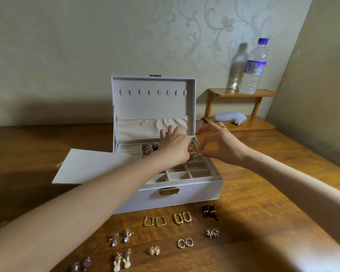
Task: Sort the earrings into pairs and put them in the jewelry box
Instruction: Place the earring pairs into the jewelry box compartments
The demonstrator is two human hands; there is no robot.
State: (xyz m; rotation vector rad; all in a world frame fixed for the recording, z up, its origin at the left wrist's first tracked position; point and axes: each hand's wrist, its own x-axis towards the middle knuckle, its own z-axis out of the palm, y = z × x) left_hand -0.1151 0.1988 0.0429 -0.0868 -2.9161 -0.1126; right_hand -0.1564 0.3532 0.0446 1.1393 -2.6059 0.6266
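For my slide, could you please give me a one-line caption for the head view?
Both hands, left and right, reach into the open jewelry box while paired earrings wait on the wooden table.

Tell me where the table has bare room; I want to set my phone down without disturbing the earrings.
Free: the table right of the jewelry box, and the stretch left of the tray. Crowded: the strip in front of the box, where the earring pairs lie in rows, and over the box, where both hands work.
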